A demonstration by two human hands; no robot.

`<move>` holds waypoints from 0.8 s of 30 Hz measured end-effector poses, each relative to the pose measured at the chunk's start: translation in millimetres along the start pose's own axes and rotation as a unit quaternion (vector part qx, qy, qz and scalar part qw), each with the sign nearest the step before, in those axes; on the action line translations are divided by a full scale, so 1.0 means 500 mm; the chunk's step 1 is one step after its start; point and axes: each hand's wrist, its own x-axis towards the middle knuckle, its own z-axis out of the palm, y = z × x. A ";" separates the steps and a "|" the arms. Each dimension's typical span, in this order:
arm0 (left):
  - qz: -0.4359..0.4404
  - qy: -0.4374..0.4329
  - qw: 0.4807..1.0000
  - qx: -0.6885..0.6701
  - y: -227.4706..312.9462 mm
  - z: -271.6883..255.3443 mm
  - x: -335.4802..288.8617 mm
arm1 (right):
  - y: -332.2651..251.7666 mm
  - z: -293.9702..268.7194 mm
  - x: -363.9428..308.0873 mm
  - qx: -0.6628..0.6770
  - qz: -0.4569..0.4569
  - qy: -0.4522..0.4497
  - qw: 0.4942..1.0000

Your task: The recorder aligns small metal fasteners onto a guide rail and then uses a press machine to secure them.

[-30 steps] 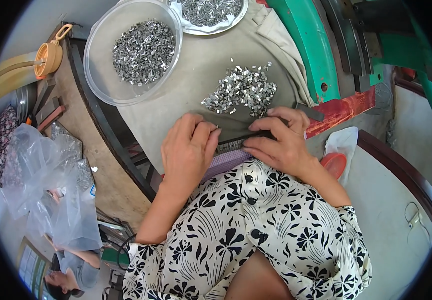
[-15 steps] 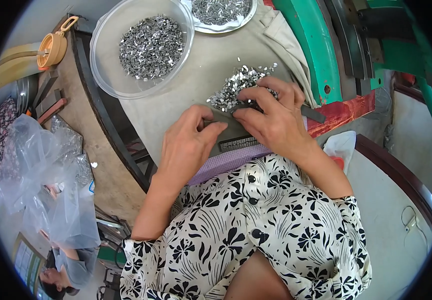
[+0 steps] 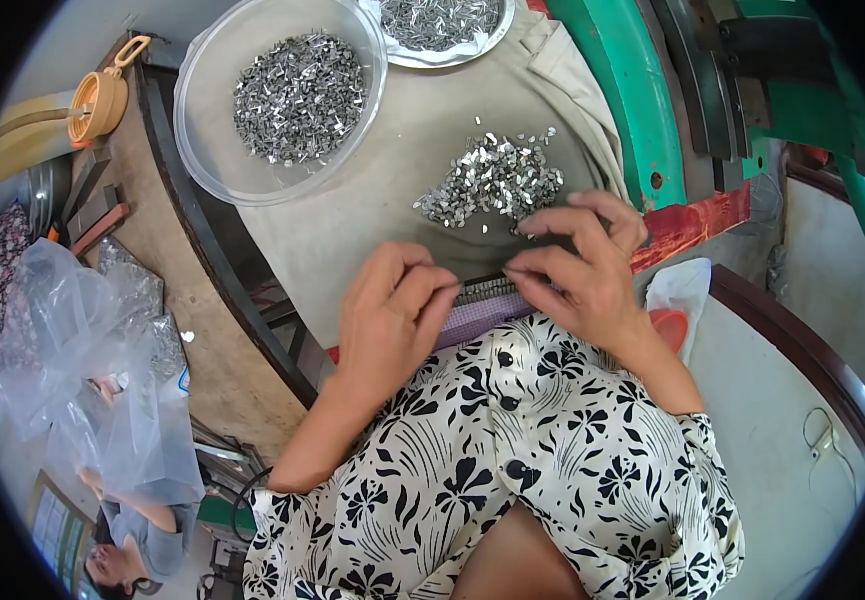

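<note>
A beige cloth (image 3: 382, 190) covers the work surface across the upper middle of the frame, bordered at upper right by a curved, green-painted metal frame (image 3: 632, 120). At the left of the frame lies a crumpled, clear plastic bag (image 3: 147, 440). A round, clear plastic tub (image 3: 214, 130) with a heap of small grey metal pieces (image 3: 300, 98) inside stands on the cloth at upper left of centre.

My left hand (image 3: 392, 315), in the middle of the frame, is mostly closed: its fingers curl, and thumb and forefinger meet at the left end of the strip. My right hand (image 3: 592, 275), right of centre, is half open, with its thumb and forefinger close together by the strip's right end and the other fingers bent and spread. I cannot tell whether either of them pinches a piece.

At the top centre is a shallow, round silver tray (image 3: 437, 65) holding more metal bits. Just beyond my hands sits a loose pile of small, flat, shiny metal pieces (image 3: 492, 180). Between my fingertips, beside a purple checked cloth (image 3: 467, 318), is the narrow, dark, ridged strip (image 3: 484, 291).
</note>
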 end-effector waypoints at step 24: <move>0.038 0.020 0.999 0.033 0.005 0.065 -0.022 | -0.005 0.047 0.048 -0.025 0.015 0.014 0.999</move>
